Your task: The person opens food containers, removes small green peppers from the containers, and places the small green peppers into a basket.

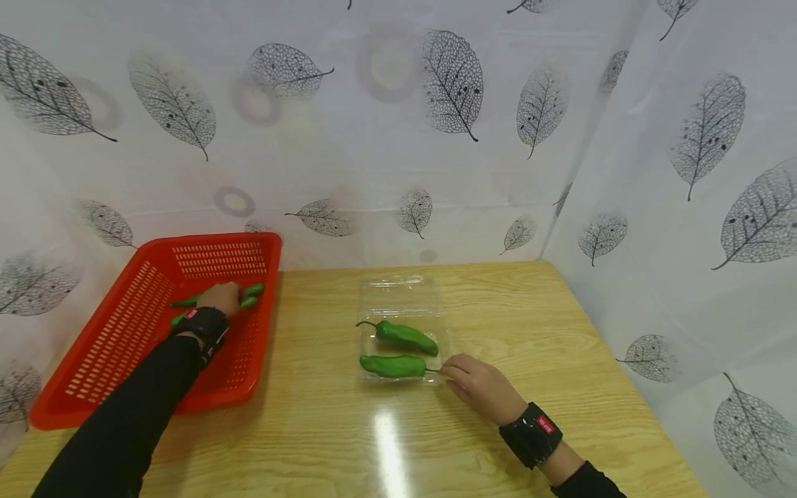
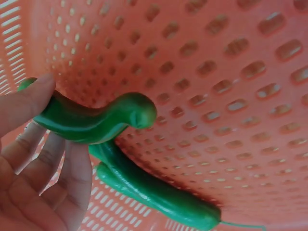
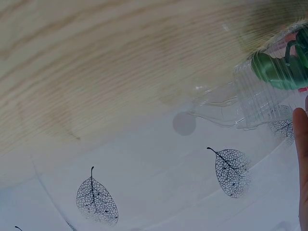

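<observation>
In the red plastic basket [image 1: 269, 325], my left hand [image 1: 219, 299] pinches a curved green chili pepper [image 2: 82, 120] between thumb and fingers. Below that one, more green peppers [image 2: 159, 192] lie against the basket's slotted wall. My right hand [image 1: 479, 387] is at the near right corner of a clear plastic container [image 1: 398, 297], its bent fingers holding the rim. Two green peppers lie crosswise in this container: the farther pepper [image 1: 406, 337] has its stem to the left, the nearer pepper [image 1: 394, 366] has its stem reaching my right fingertips.
The container's transparent lid [image 1: 398, 282] lies folded back on its far side. A light wooden table [image 1: 510, 311] carries both basket and container. White curtains [image 1: 386, 159] with a leaf print hang behind and to the right.
</observation>
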`<state>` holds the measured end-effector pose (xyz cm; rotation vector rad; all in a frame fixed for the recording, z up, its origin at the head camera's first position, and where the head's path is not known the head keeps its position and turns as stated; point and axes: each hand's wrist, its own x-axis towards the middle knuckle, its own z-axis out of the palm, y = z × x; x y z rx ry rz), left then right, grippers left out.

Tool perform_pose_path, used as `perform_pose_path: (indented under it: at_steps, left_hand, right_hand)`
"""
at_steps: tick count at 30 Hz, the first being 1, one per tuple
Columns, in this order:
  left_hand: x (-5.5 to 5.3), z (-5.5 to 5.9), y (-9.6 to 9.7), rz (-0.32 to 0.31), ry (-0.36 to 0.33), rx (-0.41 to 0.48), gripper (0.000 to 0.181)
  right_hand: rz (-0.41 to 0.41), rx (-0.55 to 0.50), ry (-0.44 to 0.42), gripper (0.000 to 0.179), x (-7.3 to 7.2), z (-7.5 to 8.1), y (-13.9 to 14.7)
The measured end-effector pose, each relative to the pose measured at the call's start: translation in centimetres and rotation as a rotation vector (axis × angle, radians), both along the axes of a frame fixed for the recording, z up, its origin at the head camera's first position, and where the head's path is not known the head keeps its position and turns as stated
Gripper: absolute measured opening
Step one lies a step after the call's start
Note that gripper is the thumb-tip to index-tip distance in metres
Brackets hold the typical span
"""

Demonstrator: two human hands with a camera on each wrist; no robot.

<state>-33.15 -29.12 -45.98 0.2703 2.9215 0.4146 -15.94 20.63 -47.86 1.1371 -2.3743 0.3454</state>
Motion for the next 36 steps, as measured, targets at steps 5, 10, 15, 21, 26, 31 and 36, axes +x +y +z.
perform_pose_path:
  at_steps: [5,10,15,21,26,31,36]
  left_hand:
    - [0.0,-0.3,-0.2,0.0,-0.02,0.007,0.034]
    - [0.3,0.1,0.1,0.005,-0.015,0.003,0.035]
    - [0.6,0.4,0.4,0.0,-0.038,-0.015,0.035]
    - [0.7,0.4,0.6,0.001,-0.051,-0.017,0.036]
    - [0.6,0.3,0.6,0.008,-0.056,-0.019,0.038]
    - [0.7,0.4,0.7,0.006,-0.057,-0.019,0.034]
    - [1.4,2.1,0.9,-0.013,-0.088,-0.023,0.033]
  right_hand:
    - [-0.002,0.003,0.0,0.033,0.0,0.0,-0.1]
    - [-0.01,0.009,-0.004,0.033,0.0,0.0,-0.1]
    - [-0.018,0.009,-0.014,0.033,0.0,0.1,-0.1]
    - [-0.022,0.009,-0.022,0.032,0.0,0.1,-0.1]
    - [-0.029,0.011,-0.017,0.032,0.0,0.2,-0.1]
    - [-0.03,0.011,-0.011,0.032,0.0,0.2,-0.1]
    - [-0.028,0.008,-0.009,0.032,-0.1,0.1,-0.1]
